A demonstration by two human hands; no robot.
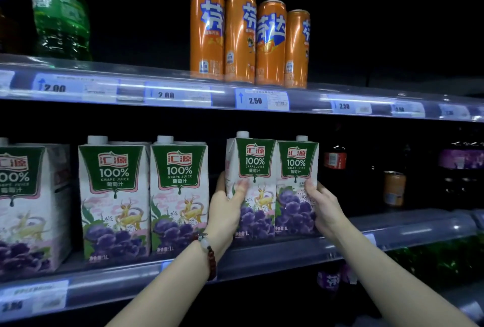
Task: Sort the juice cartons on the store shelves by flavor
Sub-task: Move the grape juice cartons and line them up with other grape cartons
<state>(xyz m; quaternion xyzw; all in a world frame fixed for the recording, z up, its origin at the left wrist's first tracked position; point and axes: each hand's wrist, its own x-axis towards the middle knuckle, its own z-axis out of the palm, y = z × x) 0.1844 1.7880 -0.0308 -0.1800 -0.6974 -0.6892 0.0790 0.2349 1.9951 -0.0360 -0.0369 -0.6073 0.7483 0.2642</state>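
Several white-and-green grape juice cartons stand on the middle shelf. Two of them stand side by side at centre right. My left hand grips the left side of the left carton of that pair, thumb across its front. My right hand holds the right side of the right carton. Both cartons are upright and touch each other. Two more grape cartons stand to the left, and another sits at the far left edge.
Orange soda cans and a green bottle stand on the upper shelf above price tags. Dark bottles and an orange can sit right of the cartons. A gap lies between the held pair and the left cartons.
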